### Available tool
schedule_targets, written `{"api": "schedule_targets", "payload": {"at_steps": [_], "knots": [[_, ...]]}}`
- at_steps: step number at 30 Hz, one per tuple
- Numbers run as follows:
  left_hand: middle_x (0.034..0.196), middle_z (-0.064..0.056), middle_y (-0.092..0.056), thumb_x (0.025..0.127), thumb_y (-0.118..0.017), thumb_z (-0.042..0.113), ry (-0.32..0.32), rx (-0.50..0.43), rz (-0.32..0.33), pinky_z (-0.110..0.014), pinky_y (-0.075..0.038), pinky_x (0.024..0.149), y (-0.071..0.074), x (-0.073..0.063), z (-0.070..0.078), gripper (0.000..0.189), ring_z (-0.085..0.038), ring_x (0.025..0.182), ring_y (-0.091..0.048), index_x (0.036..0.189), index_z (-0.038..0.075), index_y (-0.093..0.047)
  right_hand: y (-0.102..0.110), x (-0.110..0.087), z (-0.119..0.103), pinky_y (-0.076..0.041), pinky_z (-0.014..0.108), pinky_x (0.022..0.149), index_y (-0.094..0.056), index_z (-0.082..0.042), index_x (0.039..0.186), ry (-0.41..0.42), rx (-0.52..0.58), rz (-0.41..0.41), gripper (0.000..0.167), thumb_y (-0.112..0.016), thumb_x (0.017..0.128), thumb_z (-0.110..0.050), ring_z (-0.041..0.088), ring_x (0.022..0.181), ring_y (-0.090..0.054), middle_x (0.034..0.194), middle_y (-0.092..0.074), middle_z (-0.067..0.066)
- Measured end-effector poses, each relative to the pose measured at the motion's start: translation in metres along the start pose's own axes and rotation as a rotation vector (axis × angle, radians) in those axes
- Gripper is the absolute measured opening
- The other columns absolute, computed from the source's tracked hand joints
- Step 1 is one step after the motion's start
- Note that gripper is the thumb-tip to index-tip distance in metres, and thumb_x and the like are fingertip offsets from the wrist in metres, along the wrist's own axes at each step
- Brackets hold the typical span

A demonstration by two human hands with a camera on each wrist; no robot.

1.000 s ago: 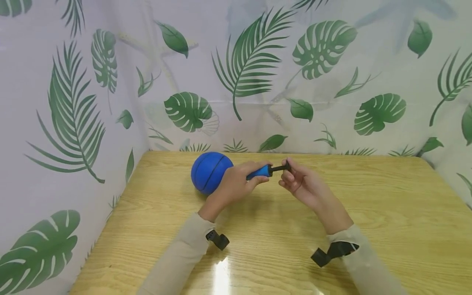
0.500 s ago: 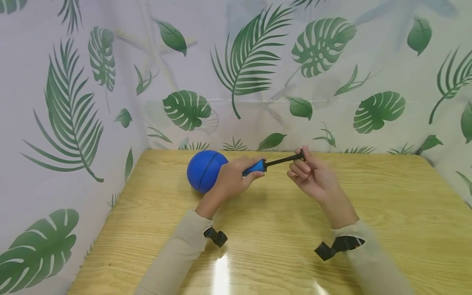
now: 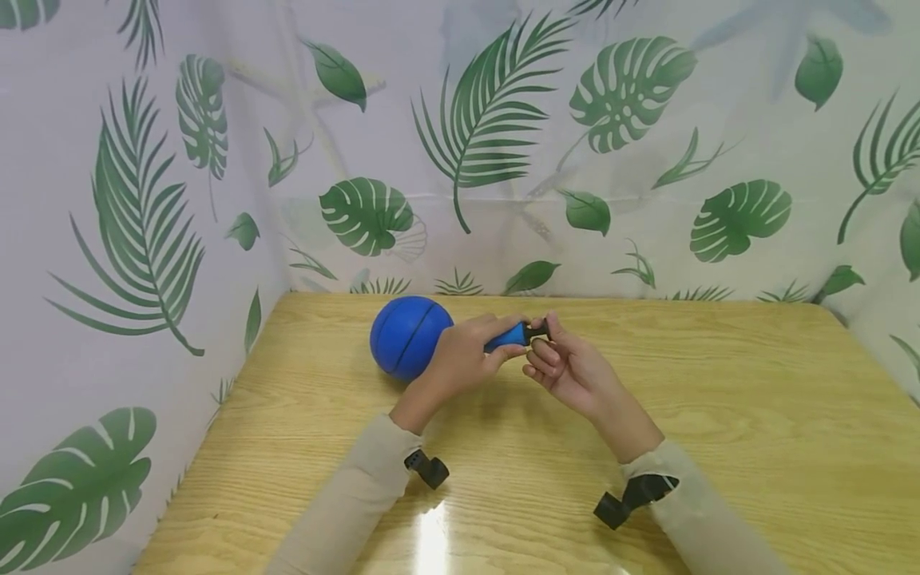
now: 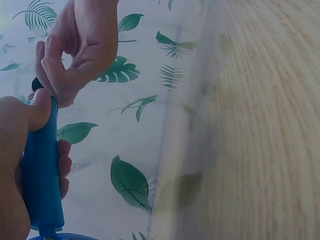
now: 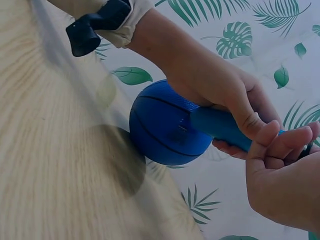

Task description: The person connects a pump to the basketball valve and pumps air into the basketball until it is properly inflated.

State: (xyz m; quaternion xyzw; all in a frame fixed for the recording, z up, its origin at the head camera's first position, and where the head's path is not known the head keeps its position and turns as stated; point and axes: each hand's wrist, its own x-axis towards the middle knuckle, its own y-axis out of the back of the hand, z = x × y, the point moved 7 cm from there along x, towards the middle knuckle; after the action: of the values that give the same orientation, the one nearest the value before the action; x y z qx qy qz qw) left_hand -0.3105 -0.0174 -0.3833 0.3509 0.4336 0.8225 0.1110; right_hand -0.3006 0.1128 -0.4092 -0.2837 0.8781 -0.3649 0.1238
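Observation:
A blue ball with black seam lines [image 3: 410, 337] sits on the wooden table, left of the hands. My left hand [image 3: 460, 355] grips the blue barrel of a hand pump [image 4: 42, 170], its fingers wrapped round it. The pump's near end meets the ball in the right wrist view, where the ball [image 5: 167, 125] shows beside the barrel. My right hand [image 3: 575, 371] pinches the pump's black handle [image 3: 539, 329], fingers curled around it. Only a short piece of black rod shows between barrel and handle, so the pump is pushed nearly in.
The wooden table [image 3: 755, 399] runs up to a white leaf-printed cloth [image 3: 647, 176] at the back and left. Each wrist carries a black strapped camera, one at the left wrist [image 3: 429, 469] and one at the right [image 3: 625, 503].
My right hand pulled the handle out to the right half a second ago, and has since pushed it back left toward the barrel. The left hand and ball shifted only slightly.

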Motion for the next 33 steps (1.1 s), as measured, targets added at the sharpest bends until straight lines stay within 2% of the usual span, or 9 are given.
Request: {"api": "schedule_targets", "payload": {"at_steps": [3,5,8,11,16,20,23,27,33], "knots": [[0.102,-0.006,-0.072,0.098,-0.068,0.035,0.002,-0.019,-0.016,-0.024,-0.047,0.062,0.0,0.0,0.0,0.047,-0.015,0.074,-0.06,0.142,0.016,-0.063,0.002,-0.002,-0.005,-0.053,0.025,0.074,-0.061,-0.011,0.103,-0.008,-0.016,0.036,0.036,-0.034,0.111,-0.034,0.012,0.06,-0.039,0.064,-0.051,-0.002],[0.109,-0.006,-0.073,0.099,-0.066,0.036,0.007,-0.036,-0.032,-0.026,-0.051,0.067,0.0,0.0,-0.001,0.048,-0.015,0.079,-0.063,0.143,0.017,-0.062,0.002,-0.004,-0.011,-0.052,0.024,0.072,-0.062,-0.01,0.101,-0.009,-0.027,0.053,0.035,-0.036,0.112,-0.031,0.012,0.06,-0.042,0.064,-0.052,-0.002],[0.12,-0.006,-0.073,0.1,-0.066,0.036,0.015,-0.055,-0.034,-0.032,-0.058,0.079,0.003,0.001,-0.005,0.049,-0.018,0.094,-0.07,0.144,0.017,-0.061,0.001,-0.008,-0.026,-0.045,0.024,0.067,-0.06,-0.007,0.101,0.014,0.005,0.031,0.032,-0.036,0.112,-0.026,0.013,0.059,-0.033,0.064,-0.052,0.0],[0.13,-0.006,-0.071,0.099,-0.066,0.035,0.04,-0.058,-0.011,-0.037,-0.059,0.09,0.012,0.001,-0.012,0.048,-0.021,0.111,-0.071,0.144,0.017,-0.061,0.0,-0.014,-0.047,-0.038,0.026,0.064,-0.056,-0.004,0.103,0.076,0.105,-0.03,0.03,-0.035,0.112,-0.024,0.014,0.059,-0.02,0.063,-0.053,0.003],[0.133,-0.005,-0.07,0.1,-0.066,0.035,0.074,-0.058,-0.004,-0.04,-0.058,0.094,0.022,0.0,-0.02,0.048,-0.023,0.117,-0.069,0.145,0.021,-0.059,-0.001,-0.023,-0.07,-0.04,0.028,0.066,-0.052,0.0,0.106,0.153,0.23,-0.109,0.028,-0.035,0.112,-0.022,0.014,0.06,-0.016,0.063,-0.052,0.008],[0.126,-0.007,-0.072,0.099,-0.066,0.036,0.059,-0.034,-0.005,-0.039,-0.059,0.088,0.021,-0.001,-0.019,0.049,-0.023,0.109,-0.07,0.145,0.021,-0.059,0.0,-0.022,-0.064,-0.041,0.029,0.067,-0.051,-0.002,0.106,0.141,0.262,-0.111,0.027,-0.036,0.111,-0.024,0.014,0.061,-0.016,0.064,-0.051,0.008],[0.114,-0.007,-0.074,0.099,-0.067,0.035,0.041,-0.006,0.012,-0.035,-0.058,0.076,0.019,-0.002,-0.015,0.048,-0.02,0.093,-0.07,0.143,0.019,-0.061,0.0,-0.017,-0.052,-0.041,0.028,0.066,-0.051,-0.005,0.105,0.129,0.242,-0.1,0.028,-0.035,0.111,-0.027,0.014,0.061,-0.015,0.064,-0.051,0.006],[0.095,-0.006,-0.071,0.097,-0.07,0.035,0.002,0.044,0.039,-0.028,-0.049,0.061,0.014,-0.001,-0.009,0.046,-0.016,0.072,-0.06,0.139,0.017,-0.065,-0.001,-0.008,-0.03,-0.046,0.026,0.067,-0.051,-0.008,0.104,0.096,0.177,-0.089,0.03,-0.032,0.111,-0.03,0.014,0.062,-0.014,0.063,-0.051,0.002],[0.086,-0.004,-0.065,0.095,-0.071,0.036,-0.045,0.063,0.033,-0.02,-0.036,0.055,0.004,0.0,-0.001,0.046,-0.013,0.064,-0.051,0.137,0.017,-0.067,-0.002,-0.001,-0.004,-0.046,0.025,0.066,-0.051,-0.01,0.104,0.04,0.103,-0.047,0.031,-0.03,0.111,-0.032,0.015,0.061,-0.015,0.061,-0.05,-0.001]]}}
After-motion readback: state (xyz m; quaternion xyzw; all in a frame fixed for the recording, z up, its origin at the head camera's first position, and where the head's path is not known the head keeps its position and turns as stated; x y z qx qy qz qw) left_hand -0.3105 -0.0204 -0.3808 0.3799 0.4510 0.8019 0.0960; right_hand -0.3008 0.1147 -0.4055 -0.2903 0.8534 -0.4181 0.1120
